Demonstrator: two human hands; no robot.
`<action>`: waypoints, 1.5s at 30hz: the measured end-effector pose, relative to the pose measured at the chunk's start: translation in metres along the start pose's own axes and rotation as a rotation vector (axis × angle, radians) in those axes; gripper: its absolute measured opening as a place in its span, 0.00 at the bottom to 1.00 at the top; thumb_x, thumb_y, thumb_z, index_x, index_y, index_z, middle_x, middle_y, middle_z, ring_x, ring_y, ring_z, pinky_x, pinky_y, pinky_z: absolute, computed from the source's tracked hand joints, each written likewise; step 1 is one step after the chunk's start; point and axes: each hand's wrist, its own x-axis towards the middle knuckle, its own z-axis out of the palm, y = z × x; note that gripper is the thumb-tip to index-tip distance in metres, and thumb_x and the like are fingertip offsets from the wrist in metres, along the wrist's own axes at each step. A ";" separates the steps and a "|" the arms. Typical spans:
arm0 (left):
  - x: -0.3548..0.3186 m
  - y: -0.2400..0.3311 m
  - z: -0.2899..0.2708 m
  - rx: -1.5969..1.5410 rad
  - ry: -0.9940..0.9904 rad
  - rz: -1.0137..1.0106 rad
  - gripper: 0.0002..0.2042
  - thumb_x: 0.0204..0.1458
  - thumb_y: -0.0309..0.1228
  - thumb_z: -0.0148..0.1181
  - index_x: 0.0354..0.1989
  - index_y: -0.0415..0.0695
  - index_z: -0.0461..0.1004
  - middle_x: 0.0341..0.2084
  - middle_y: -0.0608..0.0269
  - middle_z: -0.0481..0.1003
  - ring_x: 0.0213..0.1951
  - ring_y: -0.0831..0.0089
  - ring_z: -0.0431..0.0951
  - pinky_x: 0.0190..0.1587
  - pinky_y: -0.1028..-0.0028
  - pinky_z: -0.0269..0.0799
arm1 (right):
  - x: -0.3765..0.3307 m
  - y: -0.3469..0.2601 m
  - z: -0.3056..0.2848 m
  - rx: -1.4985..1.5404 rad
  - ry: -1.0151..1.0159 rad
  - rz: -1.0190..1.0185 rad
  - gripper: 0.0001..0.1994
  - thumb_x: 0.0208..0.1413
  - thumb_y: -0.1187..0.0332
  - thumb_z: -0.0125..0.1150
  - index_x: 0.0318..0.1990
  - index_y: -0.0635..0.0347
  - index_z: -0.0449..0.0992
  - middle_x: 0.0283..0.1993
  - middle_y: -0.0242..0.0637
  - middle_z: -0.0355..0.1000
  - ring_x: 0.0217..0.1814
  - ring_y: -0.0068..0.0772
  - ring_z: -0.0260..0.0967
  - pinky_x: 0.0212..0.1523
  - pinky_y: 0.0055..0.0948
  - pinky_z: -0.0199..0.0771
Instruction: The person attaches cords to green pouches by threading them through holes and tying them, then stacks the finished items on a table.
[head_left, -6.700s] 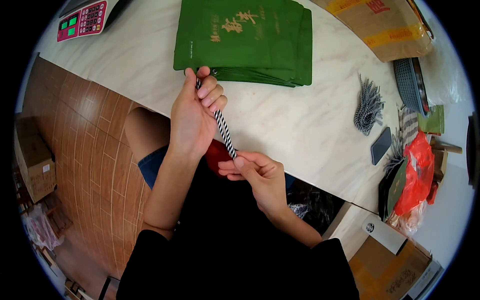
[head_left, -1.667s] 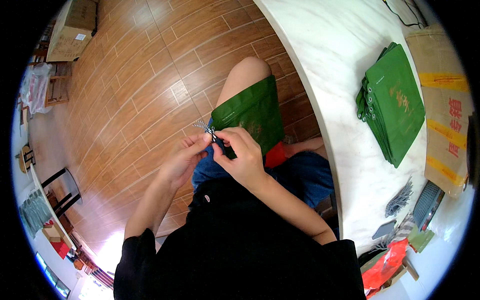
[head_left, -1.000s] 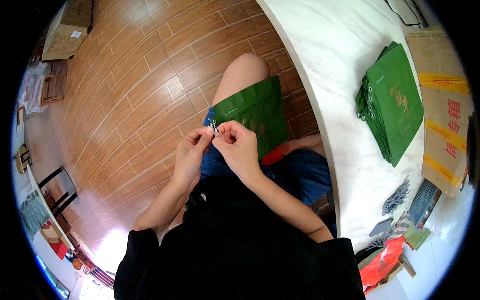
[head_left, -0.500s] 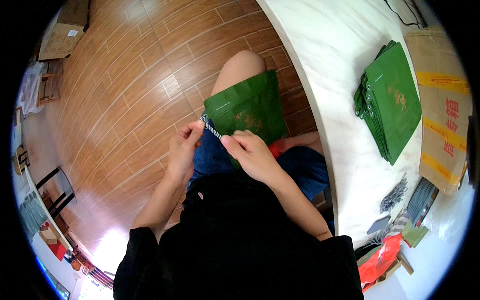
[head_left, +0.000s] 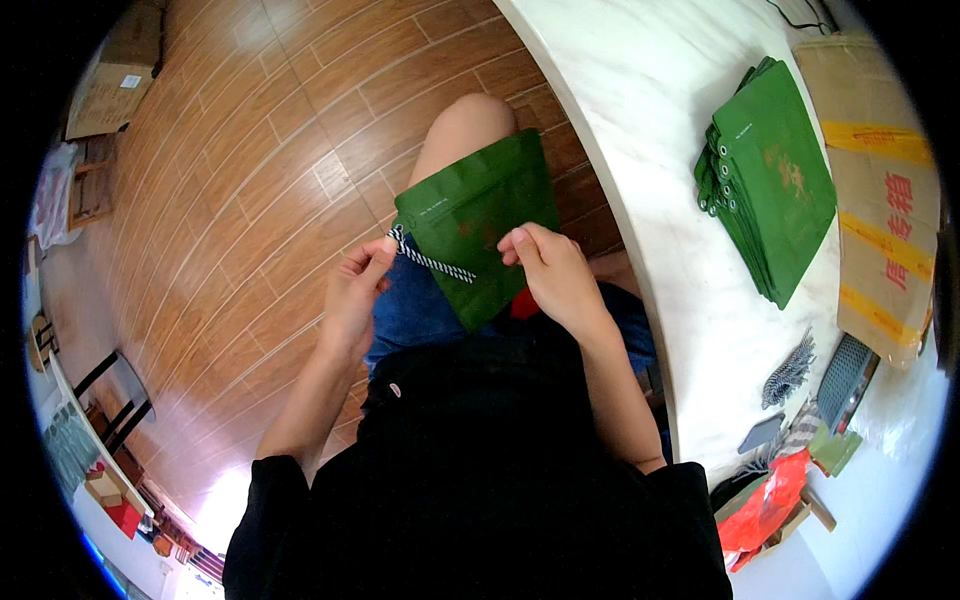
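Observation:
A flat green pouch (head_left: 490, 200) lies over my thigh, with gold-toned marks on its front. A black-and-white twisted cord (head_left: 440, 266) is looped at the pouch's left corner, and its loose ends lie across the pouch front. Thumb and forefinger of my left hand (head_left: 358, 285) pinch the cord beside that corner. Apart from the cord ends, my right hand (head_left: 558, 275) hovers over the right part of the pouch, fingers curled together and nothing visible in them.
On the white marble table (head_left: 610, 130) to my right lies a stack of green pouches (head_left: 775, 185) with metal eyelets. Near it are a bundle of cords (head_left: 790, 372), a dark phone-like slab (head_left: 762, 433), a taped cardboard box (head_left: 875, 200) and a red plastic bag (head_left: 765, 515).
My right hand has let go of the cord and moved right. The cord ends now lie loose on the pouch. My left hand still pinches at the corner.

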 end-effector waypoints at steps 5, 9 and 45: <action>0.000 0.001 0.004 0.056 0.004 0.050 0.07 0.53 0.35 0.61 0.35 0.46 0.77 0.25 0.77 0.71 0.27 0.87 0.64 0.32 0.84 0.58 | 0.011 -0.012 0.032 0.141 0.130 -0.179 0.11 0.61 0.67 0.47 0.38 0.66 0.73 0.32 0.41 0.75 0.35 0.29 0.73 0.38 0.26 0.70; -0.007 0.003 0.017 0.122 0.065 0.169 0.08 0.52 0.33 0.62 0.35 0.42 0.77 0.26 0.73 0.73 0.32 0.84 0.69 0.38 0.83 0.63 | 0.008 -0.031 0.068 0.103 0.051 -0.081 0.13 0.58 0.62 0.54 0.35 0.67 0.74 0.28 0.42 0.75 0.30 0.31 0.74 0.34 0.27 0.71; 0.025 0.000 0.010 0.376 -0.170 0.132 0.13 0.56 0.35 0.56 0.39 0.35 0.74 0.30 0.63 0.77 0.32 0.79 0.76 0.38 0.79 0.72 | 0.016 -0.014 0.092 0.096 0.141 -0.145 0.08 0.54 0.67 0.57 0.32 0.65 0.71 0.26 0.44 0.73 0.25 0.35 0.72 0.27 0.30 0.69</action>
